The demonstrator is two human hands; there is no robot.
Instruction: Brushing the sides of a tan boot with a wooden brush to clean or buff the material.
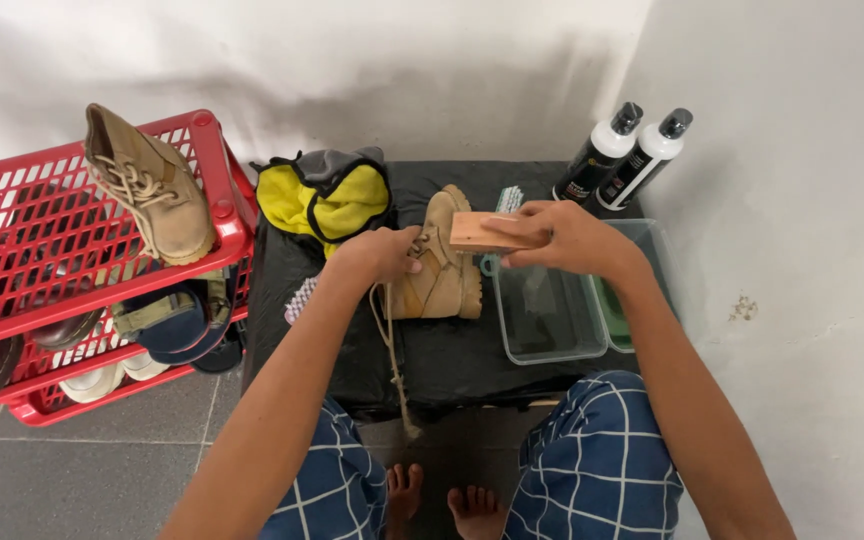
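**Tan boot being brushed on a low black surface**

We are looking down past our bare feet (442,500) on the grey floor and our knees in blue checked shorts (592,460). A loose tan lace (393,365) is hanging from the boot over the front edge of the surface (452,360), which is covered in black.

Just beyond, our left hand (384,255) is closing its fingers around the upper of the tan boot (442,270), gripping it near the lacing. The boot is lying on the black surface, roughly in the middle, with its sole turned to the right. Our right hand (562,240) is wrapping its fingers over a wooden-backed brush (482,231) and is pressing it against the boot's top.

Right of the boot, a clear plastic tub (547,320) is sitting on the surface, with a green-tinted one (617,320) just beside it, partly under our right forearm. A small bristle brush (300,298) is lying left of the boot, near the edge.

Farther back, a yellow and grey cloth (327,200) is bunched at the rear left, and two white bottles with dark caps (622,155) are leaning against the wall at the rear right. To the left, a red plastic shoe rack (32,230) is carrying a second tan boot (147,185) on top and darker shoes below.
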